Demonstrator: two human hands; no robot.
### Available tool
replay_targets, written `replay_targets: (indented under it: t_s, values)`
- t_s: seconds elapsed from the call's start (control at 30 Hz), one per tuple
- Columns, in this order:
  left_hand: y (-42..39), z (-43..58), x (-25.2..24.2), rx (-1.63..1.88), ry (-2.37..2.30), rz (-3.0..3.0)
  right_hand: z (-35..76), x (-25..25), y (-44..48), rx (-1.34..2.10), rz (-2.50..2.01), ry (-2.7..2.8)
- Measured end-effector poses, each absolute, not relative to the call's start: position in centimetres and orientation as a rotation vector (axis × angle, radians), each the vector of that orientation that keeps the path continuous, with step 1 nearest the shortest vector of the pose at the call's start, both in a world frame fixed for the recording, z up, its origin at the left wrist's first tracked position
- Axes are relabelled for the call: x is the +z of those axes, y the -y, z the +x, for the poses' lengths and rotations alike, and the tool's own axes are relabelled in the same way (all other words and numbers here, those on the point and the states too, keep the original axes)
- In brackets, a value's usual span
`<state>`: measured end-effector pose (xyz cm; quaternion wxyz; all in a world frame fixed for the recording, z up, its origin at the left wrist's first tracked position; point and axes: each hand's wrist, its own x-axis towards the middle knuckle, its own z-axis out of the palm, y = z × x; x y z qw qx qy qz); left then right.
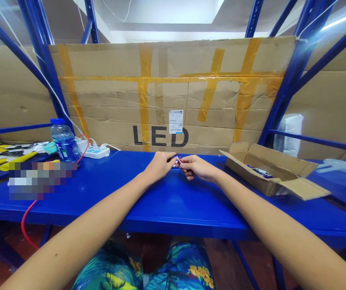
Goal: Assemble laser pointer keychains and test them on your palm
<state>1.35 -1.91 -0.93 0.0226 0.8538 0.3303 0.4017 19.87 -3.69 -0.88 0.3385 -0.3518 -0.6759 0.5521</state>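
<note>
Both my hands meet over the middle of the blue tabletop (173,201), close to the cardboard at the back. My left hand (160,165) is closed on the left side of a small silver-and-blue part (176,164), mostly hidden by the fingers. A thin red wire (178,156) arches up from this part towards my right hand (197,166). The right thumb and forefinger pinch the wire's end, with the other fingers curled beneath. What sits at the wire's tip is too small to make out.
To the right stands an open cardboard box (269,185) with blue items inside. At left are a bottle with a blue cap (64,141), a white power strip (94,151), yellow-handled tools (18,161) and a pixelated area. A taped cardboard panel (115,100) closes off the back.
</note>
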Motion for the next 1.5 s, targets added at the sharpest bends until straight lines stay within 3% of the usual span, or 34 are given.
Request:
replay_targets:
  t_s: [0.4, 0.8, 1.5]
  values:
    - [1.5, 0.4, -0.5, 1.074, -0.82, 2.638, 20.0, -0.6, 3.8, 1.518, -0.95, 1.75]
    - [1.2, 0.6, -0.9, 1.184, -0.964, 2.67, 18.8, -0.9, 4.1, 1.543, -0.916, 1.568]
    - [1.2, 0.8, -0.9, 1.153, -0.942, 2.468, 20.8, -0.2, 3.1, 1.252, -1.016, 1.805]
